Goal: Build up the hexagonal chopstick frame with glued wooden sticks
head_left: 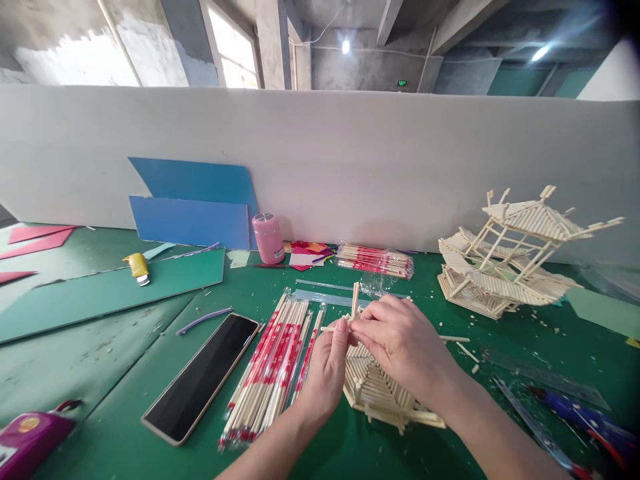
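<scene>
A small roof-shaped model (367,373) built from wooden chopstick pieces sits on the green table right under my hands. My left hand (327,367) is closed at its top, thumb and fingers pressed around the peak. From above, my right hand (405,337) meets it there with fingers pinched together; whatever lies between those fingertips is hidden. A short upright chopstick piece (355,300) rises just behind the fingertips, and another stick end pokes out to the left. Beside my left hand lie wrapped chopsticks (270,367) with red-printed sleeves.
A larger chopstick pavilion (520,253) stands at back right. A phone (203,377), a purple glue-tape-like tool (33,440), a yellow cutter (137,268) and a pink canister (269,238) are leftward. A blue-handled tool (580,413) and metal tweezers-like strip (533,420) lie right.
</scene>
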`<state>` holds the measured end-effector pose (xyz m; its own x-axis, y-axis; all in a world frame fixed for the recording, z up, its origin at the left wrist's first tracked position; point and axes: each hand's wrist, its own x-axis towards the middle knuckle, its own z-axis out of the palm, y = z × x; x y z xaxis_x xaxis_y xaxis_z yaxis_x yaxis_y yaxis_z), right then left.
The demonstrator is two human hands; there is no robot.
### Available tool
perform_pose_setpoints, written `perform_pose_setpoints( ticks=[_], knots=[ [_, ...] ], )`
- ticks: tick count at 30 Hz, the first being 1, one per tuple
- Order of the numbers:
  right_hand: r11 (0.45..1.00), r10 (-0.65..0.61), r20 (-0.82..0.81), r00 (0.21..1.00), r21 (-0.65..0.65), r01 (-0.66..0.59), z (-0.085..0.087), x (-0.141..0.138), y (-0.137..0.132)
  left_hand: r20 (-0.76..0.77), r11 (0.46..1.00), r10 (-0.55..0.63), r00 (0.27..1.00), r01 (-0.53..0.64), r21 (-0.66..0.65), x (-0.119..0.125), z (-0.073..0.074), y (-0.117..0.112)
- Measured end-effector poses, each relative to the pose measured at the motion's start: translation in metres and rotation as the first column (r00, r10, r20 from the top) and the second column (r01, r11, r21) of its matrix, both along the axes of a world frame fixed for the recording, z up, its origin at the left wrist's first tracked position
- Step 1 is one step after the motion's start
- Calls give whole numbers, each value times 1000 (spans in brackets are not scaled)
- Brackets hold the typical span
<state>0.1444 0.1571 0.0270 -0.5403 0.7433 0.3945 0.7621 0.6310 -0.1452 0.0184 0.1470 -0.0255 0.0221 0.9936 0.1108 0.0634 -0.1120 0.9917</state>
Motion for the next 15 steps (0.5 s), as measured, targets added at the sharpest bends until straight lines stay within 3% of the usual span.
perform_pose_setpoints(
  ticks=[3,6,7,8,10,11,13,15],
  knots=[
    [999,12,-108,994,-40,-17,7,11,-2,-63,1000,28,998,-27,5,-1,-3,0],
    [994,-103,-395,913,-81,78,11,37,-4,-121,998,61,991,-59,14,-1,-5,-1],
    [983,-184,-527,830,-95,158,8,48,-5,-131,998,63,989,-62,15,-1,-5,-1],
    [961,-261,-667,698,-114,251,4,60,-7,-134,998,66,989,-64,17,-2,-6,0],
    [888,-363,-879,309,-226,401,-11,79,-10,-118,999,40,992,-38,25,-2,-6,1],
    [862,-378,-918,116,-303,407,-20,87,-13,-97,999,30,995,-27,28,-2,-7,1],
    [837,-397,-918,-21,-371,403,-40,94,-20,-46,999,28,999,-27,18,-2,-8,3],
    [833,-430,-900,-64,-424,356,-58,91,-26,-3,999,53,999,-53,-4,-2,-9,4]
  ],
)
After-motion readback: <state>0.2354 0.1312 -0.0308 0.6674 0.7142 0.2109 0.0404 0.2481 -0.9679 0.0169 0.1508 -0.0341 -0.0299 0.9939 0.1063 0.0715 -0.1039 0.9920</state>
